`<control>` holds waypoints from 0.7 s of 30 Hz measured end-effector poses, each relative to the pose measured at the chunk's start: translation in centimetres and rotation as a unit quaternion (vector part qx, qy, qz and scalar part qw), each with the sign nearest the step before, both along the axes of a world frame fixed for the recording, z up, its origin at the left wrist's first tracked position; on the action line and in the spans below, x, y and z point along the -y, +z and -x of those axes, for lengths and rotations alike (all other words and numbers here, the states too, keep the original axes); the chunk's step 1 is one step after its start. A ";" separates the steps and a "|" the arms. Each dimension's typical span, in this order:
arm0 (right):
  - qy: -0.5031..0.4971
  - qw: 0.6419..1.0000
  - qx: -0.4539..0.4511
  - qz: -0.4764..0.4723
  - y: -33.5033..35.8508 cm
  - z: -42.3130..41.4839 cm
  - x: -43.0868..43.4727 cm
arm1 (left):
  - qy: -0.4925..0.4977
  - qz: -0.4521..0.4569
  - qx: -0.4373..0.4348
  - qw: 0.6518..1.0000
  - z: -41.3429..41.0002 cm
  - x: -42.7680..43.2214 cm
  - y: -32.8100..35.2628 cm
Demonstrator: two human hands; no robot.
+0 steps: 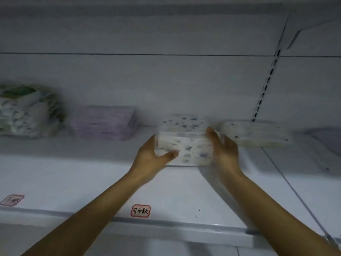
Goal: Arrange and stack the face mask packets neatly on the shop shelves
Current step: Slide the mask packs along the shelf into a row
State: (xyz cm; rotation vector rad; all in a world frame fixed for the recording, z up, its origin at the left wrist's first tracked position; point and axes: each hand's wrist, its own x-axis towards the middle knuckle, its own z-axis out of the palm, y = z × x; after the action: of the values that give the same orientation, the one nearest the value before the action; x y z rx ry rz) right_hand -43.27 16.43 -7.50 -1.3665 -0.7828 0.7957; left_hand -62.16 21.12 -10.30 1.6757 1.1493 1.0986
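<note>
On the white shelf (pixel 55 174), mid-depth: a packet of face masks (pixel 184 150) sits between two hands, its clear wrap showing a white pattern with dark flecks.
Left hand (pixel 151 159): grips the packet's left end, thumb curled across the front face, fingers hidden behind the packet.
Right hand (pixel 223 150): laid against the packet's right end, fingers fairly straight along its side and reaching to the back corner; whether they curl round the back, I cannot tell.
Behind the held packet: a second speckled packet stack (pixel 184 121), touching or just behind it; blur hides the gap.
To the right: a pale stack with small dark dots (pixel 256 135), just beside the right hand.
To the left: a lilac stack (pixel 105 122), well apart from the hands.
Far left: a bundle printed in green and white (pixel 25 111), blurred; any writing on it is unreadable.
Shelf-edge label (pixel 140 211): red-bordered sticker with three handwritten Chinese characters, reading roughly 可乐瓶.
Second label (pixel 12 200): red-bordered, at the left edge, too smeared to read.
Packet writing: none legible.
Upright (pixel 267 85): slotted strip at the back right.
</note>
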 end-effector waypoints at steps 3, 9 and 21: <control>-0.012 1.000 -0.020 -0.003 -0.2 0.8 0.4 | -0.079 -0.008 -0.085 0.993 1.1 -0.6 -0.8; 0.088 0.990 0.105 -0.014 -1.5 0.9 1.9 | -0.115 -0.059 -0.130 0.983 1.9 -2.0 -0.9; -0.053 0.986 0.150 0.040 3.5 -1.9 -8.5 | 0.001 0.011 -0.037 0.999 -1.6 -11.1 5.7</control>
State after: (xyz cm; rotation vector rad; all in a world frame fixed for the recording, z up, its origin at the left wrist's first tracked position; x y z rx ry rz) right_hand -41.34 24.90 -4.01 -1.6103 -0.9083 0.5492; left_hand -60.53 32.17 -4.57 1.7121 1.2059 1.0288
